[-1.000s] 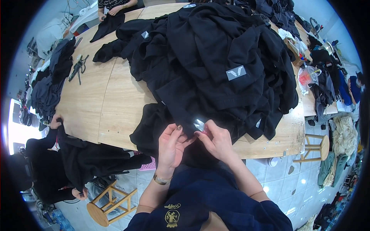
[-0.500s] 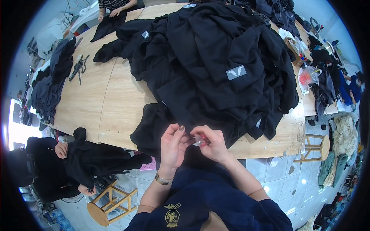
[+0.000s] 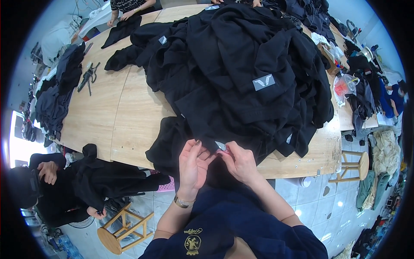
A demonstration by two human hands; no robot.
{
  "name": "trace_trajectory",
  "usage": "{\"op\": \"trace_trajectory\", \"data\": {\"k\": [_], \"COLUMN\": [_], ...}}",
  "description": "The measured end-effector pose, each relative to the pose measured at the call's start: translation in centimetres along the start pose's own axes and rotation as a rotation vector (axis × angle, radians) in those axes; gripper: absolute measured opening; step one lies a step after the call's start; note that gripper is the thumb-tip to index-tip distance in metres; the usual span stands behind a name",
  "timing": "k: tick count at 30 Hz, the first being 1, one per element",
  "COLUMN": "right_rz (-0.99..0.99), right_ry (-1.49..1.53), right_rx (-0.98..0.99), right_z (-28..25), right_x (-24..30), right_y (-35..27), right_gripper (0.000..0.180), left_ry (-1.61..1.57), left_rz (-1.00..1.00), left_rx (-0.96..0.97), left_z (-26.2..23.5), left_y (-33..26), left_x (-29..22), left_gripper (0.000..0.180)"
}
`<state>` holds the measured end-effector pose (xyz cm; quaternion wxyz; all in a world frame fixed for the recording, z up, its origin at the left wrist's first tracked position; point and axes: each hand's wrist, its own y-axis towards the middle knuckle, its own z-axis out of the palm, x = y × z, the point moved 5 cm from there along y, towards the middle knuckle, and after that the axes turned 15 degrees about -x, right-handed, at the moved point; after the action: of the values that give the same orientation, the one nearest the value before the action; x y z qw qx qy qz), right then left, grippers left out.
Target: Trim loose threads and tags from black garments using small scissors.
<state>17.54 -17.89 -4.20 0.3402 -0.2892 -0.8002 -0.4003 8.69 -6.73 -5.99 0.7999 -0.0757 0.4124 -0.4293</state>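
A large heap of black garments (image 3: 241,56) covers the middle of the table, some showing grey patches with a white mark. At its near edge my left hand (image 3: 192,166) has its palm turned up, thumb and fingers curled in at the edge of a black garment (image 3: 200,123). My right hand (image 3: 240,164) is closed around small thread snips (image 3: 221,146). Their pointed metal blades stick out toward my left fingers, and a bit of red handle shows; the rest is hidden in my grip.
The wooden table (image 3: 138,116) bears a dark strap-like bundle (image 3: 88,78) at left and dark folded clothes (image 3: 56,95) along its edge. A person in black (image 3: 49,185) handles a garment at left; another person's hands (image 3: 125,16) work at the far side. Wooden stools (image 3: 110,239) stand at both sides.
My right hand has turned, so the snips' blades now show pointing up and left. My left hand has hardly moved. The person at left has raised one hand off the cloth.
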Motion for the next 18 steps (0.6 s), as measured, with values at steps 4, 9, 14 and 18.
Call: {"op": "trace_trajectory", "data": {"k": [4, 9, 14, 18], "right_rz": [-0.083, -0.125, -0.148, -0.156], "right_ry": [-0.079, -0.148, -0.181, -0.184], "right_rx": [-0.01, -0.01, -0.003, 0.004], "right_z": [-0.2, -0.4, -0.5, -0.4], "right_x": [0.8, 1.3, 1.4, 1.2], "right_y": [0.3, 0.4, 0.7, 0.8], "right_gripper": [0.021, 0.02, 0.02, 0.021], "left_ry": [0.018, 0.056, 0.099, 0.109], "left_rz": [0.049, 0.11, 0.169, 0.183], "left_rx": [-0.016, -0.033, -0.065, -0.033], "left_z": [0.4, 0.7, 0.6, 0.7], "left_y": [-0.3, -0.5, -0.5, -0.5], "left_x": [-0.1, -0.2, -0.1, -0.1], "left_gripper": [0.005, 0.004, 0.005, 0.005]}}
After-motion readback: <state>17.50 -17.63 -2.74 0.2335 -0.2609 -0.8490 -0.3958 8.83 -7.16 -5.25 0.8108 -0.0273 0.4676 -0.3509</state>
